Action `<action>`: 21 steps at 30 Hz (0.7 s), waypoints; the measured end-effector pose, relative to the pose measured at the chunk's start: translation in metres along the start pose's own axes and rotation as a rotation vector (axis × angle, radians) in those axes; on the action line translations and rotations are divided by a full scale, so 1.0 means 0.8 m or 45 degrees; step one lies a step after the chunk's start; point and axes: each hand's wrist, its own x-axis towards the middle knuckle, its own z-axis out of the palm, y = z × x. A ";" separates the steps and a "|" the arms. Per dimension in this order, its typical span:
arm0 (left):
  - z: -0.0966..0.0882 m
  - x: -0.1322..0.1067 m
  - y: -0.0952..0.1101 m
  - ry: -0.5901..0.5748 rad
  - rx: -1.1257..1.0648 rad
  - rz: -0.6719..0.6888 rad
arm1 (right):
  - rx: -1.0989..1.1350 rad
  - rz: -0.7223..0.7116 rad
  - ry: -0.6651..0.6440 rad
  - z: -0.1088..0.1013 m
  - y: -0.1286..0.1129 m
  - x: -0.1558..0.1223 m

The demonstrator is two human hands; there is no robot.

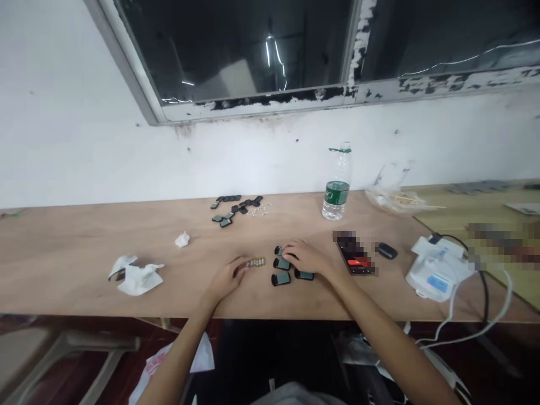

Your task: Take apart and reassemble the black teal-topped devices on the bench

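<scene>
My left hand point(228, 279) rests on the table with its fingers curled. Its thumb and fingertips close around the left end of a short row of small batteries point(256, 262). Reaching in from the other side, my right hand point(307, 256) lies palm down with fingers stretched over a group of small black devices with grey-green screens. Its fingertips touch or cover the upper device point(279, 250), partly hidden. Just below them lies a second device point(280, 263). Nearer the table edge are a third device point(280, 279) and another device point(304, 275) below my right palm.
More black devices point(225, 223) and small white pieces point(257, 210) lie further back. A water bottle point(336, 194) stands by the wall. Right are a phone point(356, 256), a black oval object point(386, 251) and a white cabled box point(439, 270). Crumpled tissue point(139, 277) lies left.
</scene>
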 end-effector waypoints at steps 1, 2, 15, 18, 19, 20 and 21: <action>0.000 0.000 0.001 -0.001 0.004 0.016 | 0.003 0.022 0.027 0.001 -0.001 -0.001; -0.001 0.000 0.002 0.001 0.009 0.031 | 0.007 0.044 0.053 0.001 -0.002 -0.001; -0.003 -0.009 -0.009 0.021 -0.033 -0.017 | -0.181 0.155 0.030 -0.001 -0.005 0.020; -0.006 -0.010 -0.004 0.049 -0.037 -0.042 | -0.230 0.123 0.063 -0.002 -0.009 0.018; -0.006 -0.010 -0.001 0.059 -0.039 -0.035 | -0.245 0.115 0.082 -0.001 -0.010 0.017; -0.006 -0.011 0.003 0.068 -0.044 -0.025 | -0.256 0.109 0.102 0.000 -0.011 0.015; -0.005 -0.011 0.007 0.077 -0.054 -0.015 | -0.263 0.102 0.121 0.001 -0.013 0.014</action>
